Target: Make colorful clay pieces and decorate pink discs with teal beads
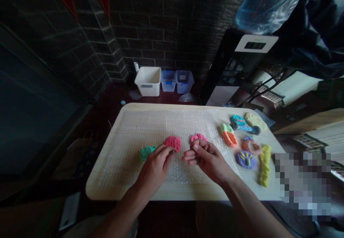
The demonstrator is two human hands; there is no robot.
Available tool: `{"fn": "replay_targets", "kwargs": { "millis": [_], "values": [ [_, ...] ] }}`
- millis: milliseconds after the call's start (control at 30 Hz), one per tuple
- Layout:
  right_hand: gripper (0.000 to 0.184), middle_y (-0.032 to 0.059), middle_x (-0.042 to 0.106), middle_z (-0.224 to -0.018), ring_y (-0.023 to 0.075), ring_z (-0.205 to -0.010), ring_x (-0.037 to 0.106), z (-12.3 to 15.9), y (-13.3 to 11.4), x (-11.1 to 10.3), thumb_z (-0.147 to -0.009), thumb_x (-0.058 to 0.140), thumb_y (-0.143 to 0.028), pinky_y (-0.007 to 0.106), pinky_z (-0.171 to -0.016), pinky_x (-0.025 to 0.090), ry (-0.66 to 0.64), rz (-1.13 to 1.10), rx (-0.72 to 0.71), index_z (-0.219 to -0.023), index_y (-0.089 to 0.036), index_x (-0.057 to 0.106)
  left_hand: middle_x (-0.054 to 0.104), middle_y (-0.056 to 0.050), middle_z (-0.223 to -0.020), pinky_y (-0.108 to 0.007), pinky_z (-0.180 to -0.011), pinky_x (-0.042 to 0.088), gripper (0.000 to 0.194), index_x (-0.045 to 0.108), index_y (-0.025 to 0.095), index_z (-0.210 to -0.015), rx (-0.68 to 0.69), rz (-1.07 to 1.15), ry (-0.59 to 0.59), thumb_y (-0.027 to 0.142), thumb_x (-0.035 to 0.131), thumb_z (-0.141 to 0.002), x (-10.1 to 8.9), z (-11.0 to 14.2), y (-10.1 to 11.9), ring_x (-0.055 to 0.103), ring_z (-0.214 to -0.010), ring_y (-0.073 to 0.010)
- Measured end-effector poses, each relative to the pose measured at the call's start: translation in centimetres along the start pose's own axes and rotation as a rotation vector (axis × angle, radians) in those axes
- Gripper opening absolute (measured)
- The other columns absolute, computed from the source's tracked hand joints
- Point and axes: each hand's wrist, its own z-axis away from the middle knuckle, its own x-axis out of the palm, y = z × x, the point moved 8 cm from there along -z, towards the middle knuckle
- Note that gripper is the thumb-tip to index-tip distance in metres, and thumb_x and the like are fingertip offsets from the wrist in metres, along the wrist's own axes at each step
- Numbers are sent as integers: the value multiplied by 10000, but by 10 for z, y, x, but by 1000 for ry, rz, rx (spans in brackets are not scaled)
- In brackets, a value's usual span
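My left hand [158,159] is closed in a pinch, with a small green bit of modelling clay [172,152] at its fingertips. Just beyond those fingers lies a round, rough-textured red clay lump [173,143]. A green clay lump [146,153] rests to the left, partly behind the same hand. My right hand [205,156] has its thumb pressed to the index finger and the other fingers loosely stretched; whatever is in that pinch is too small to make out. Behind it sits a pink clay piece [198,137], partly covered by the hand.
Bubble wrap [134,130] covers much of the wooden table [107,191]. Clay shapes stand at the right: an orange-and-green one [229,136], a purple disc [245,160], a yellow twisted strip [265,164]. A white bin [148,82] and a water dispenser [228,66] are beyond the table.
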Motion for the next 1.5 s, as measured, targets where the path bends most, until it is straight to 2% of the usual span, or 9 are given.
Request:
{"fn": "replay_targets", "kwargs": {
  "millis": [100,400,667,767,933,1033,1167,1267,1500],
  "values": [
    [298,14,775,-699,135,-565,720,0,-2,0,-788,905,-395,206,-521,554,-11,16,-27,-780,-196,684,744,-63,-1040,-342,-826,570,194,694,213,-1083,8,15,-6,119,542,-1007,-1,-1,0,716,-932,-216],
    [225,60,828,-910,165,-812,793,2,4,6,-841,864,-344,271,-792,630,-59,32,-7,-1009,-206,809,740,-64,-1029,-348,-835,574,168,700,198,-1081,3,31,-12,138,560,-1010,-4,-1,2,717,-934,-215],
    [353,-4,732,-577,118,-449,656,2,5,5,-738,937,-416,185,-423,489,-59,85,-16,-703,-179,677,738,-63,-1030,-353,-827,563,177,704,206,-1093,-12,39,-19,138,562,-1010,-2,1,-3,713,-935,-217],
    [300,-2,752,-611,117,-516,695,2,2,5,-679,980,-318,191,-504,537,-55,106,-43,-698,-175,717,740,-63,-1032,-344,-822,556,174,704,203,-1088,-17,42,-23,136,567,-1005,-3,1,-4,713,-930,-214],
    [293,66,825,-832,170,-759,801,2,13,11,-835,864,-428,255,-699,624,-87,84,46,-944,-168,784,737,-62,-1018,-345,-821,544,191,705,200,-1067,-4,15,-32,114,552,-991,-2,-1,-5,711,-923,-220],
    [367,57,802,-744,157,-631,769,1,15,12,-856,820,-512,249,-608,614,-83,119,47,-867,-153,749,740,-61,-1015,-342,-821,545,180,708,198,-1058,1,1,-26,136,551,-996,-3,-1,-6,713,-920,-221],
    [363,-22,711,-571,87,-441,622,-1,6,3,-687,964,-405,171,-426,478,-2,170,-48,-687,-159,697,748,-51,-1033,-337,-854,548,179,715,213,-1090,15,-25,-24,170,568,-999,-3,0,-8,716,-926,-218],
    [327,-34,718,-591,86,-488,636,-2,2,-2,-618,1003,-330,186,-494,524,15,157,-88,-691,-170,728,748,-51,-1032,-328,-854,550,184,719,216,-1100,25,-42,-24,182,571,-997,-3,0,-8,713,-915,-215],
    [400,83,815,-873,158,-741,775,-5,12,6,-843,842,-483,302,-753,634,-81,97,-8,-1008,-122,789,752,-63,-1010,-311,-780,550,187,724,198,-1065,16,-59,-40,195,547,-1004,-3,-2,-8,716,-875,-212]
  ]
}}
